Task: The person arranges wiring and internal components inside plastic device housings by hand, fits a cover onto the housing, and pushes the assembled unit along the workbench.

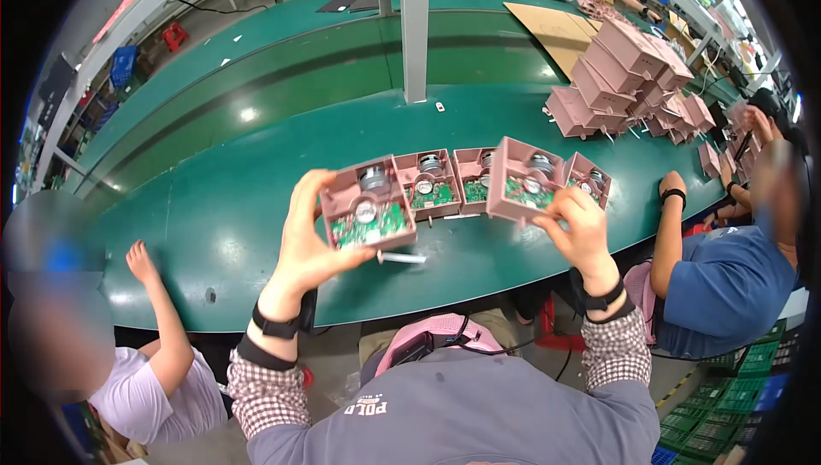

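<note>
My left hand grips a pink plastic housing by its left side, thumb beneath and fingers on top. Inside it are a green circuit board and round metal parts, and a white strip sticks out below. My right hand holds a second pink housing by its lower right corner, tilted, with similar parts inside. Between the two, a third housing and a fourth housing stand side by side on the green table. Another housing sits behind my right hand, partly covered.
Pink housings are stacked high at the back right, beside flat cardboard. A grey post rises behind the table. Co-workers sit at left and right; another person is at the far back.
</note>
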`<action>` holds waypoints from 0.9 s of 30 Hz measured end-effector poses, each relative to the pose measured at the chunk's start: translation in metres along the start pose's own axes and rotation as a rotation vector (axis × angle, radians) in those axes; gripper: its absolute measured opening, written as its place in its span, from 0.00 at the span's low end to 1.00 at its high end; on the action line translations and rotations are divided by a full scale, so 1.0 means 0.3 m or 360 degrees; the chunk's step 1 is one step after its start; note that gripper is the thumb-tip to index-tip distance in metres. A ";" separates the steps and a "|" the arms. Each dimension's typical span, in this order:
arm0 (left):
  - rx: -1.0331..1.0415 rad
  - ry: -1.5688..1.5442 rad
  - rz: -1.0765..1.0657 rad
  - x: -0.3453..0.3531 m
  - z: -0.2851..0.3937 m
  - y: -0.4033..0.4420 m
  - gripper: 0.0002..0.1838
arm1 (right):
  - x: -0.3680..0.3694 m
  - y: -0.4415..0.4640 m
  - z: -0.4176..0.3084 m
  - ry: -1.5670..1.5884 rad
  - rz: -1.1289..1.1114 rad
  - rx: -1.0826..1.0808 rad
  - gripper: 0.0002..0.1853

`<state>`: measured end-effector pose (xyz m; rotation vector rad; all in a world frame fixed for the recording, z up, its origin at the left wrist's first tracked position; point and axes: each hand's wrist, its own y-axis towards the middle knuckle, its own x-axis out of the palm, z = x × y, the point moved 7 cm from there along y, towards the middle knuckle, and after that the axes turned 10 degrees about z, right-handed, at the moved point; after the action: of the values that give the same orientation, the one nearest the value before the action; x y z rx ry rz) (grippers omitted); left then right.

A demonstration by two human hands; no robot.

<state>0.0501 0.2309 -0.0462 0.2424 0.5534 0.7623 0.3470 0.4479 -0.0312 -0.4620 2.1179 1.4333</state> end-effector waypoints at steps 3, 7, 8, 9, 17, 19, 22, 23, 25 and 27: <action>0.0014 -0.0011 -0.0095 0.004 -0.010 -0.116 0.52 | -0.085 -0.099 -0.012 -0.0064 -0.0030 0.0074 0.12; 0.0070 0.0020 -0.0263 0.039 -0.026 -0.203 0.50 | -0.113 -0.206 -0.017 -0.0129 -0.0084 0.0095 0.12; 0.0084 0.0033 -0.0315 0.059 -0.028 -0.211 0.50 | -0.106 -0.220 -0.009 -0.0179 -0.0099 0.0114 0.12; 0.0094 0.0045 -0.0369 0.082 -0.028 -0.221 0.49 | -0.101 -0.233 -0.002 -0.0230 -0.0118 0.0133 0.12; 0.0096 0.0182 -0.0674 0.185 -0.012 -0.222 0.48 | -0.006 -0.290 0.098 -0.0330 -0.0190 0.0211 0.12; 0.0138 0.0185 -0.0789 0.214 -0.037 -0.203 0.48 | 0.015 -0.278 0.142 -0.0482 -0.0194 0.0292 0.11; 0.0200 0.0179 -0.0881 0.240 -0.076 -0.191 0.49 | 0.026 -0.254 0.161 -0.0647 -0.0182 0.0345 0.11; 0.0208 0.0212 -0.0850 0.236 -0.091 -0.186 0.49 | 0.012 -0.244 0.150 -0.0650 -0.0140 0.0404 0.11; 0.0224 0.0272 -0.0786 0.227 -0.112 -0.177 0.50 | -0.025 -0.213 0.121 -0.0661 -0.0057 0.0520 0.12; 0.0219 0.0300 -0.0757 0.221 -0.118 -0.191 0.51 | -0.029 -0.191 0.086 -0.0479 -0.0046 0.0585 0.14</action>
<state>0.1031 0.2380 -0.1241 0.1564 0.8080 0.2857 0.3918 0.4501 -0.0759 -0.1250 2.0516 0.9922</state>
